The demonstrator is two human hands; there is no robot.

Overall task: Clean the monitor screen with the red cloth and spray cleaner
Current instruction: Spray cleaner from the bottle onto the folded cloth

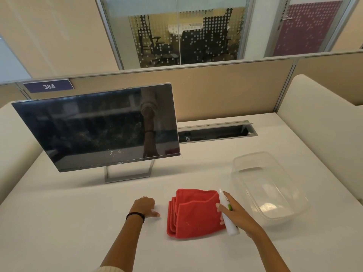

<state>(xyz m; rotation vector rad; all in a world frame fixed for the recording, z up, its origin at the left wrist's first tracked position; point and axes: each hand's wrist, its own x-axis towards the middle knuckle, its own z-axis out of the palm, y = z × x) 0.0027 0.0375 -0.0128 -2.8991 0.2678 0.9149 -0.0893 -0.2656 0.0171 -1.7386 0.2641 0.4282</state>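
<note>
A dark monitor [98,128] on a metal stand occupies the left half of the white desk, its screen tilted back and speckled with droplets near the lower middle. In front of me a folded red cloth [193,213] lies flat on the desk. My right hand [238,214] is wrapped around a white spray bottle [227,214] with a green band, held at a slant over the cloth's right edge, nozzle end pointing away from me. My left hand [144,207] rests knuckles-up on the desk just left of the cloth, fingers curled, holding nothing.
A clear plastic tub [275,193] stands empty on the desk right of the cloth. Behind the monitor's right side runs an open cable trough [216,131] along the beige partition. Low padded walls flank the desk on both sides.
</note>
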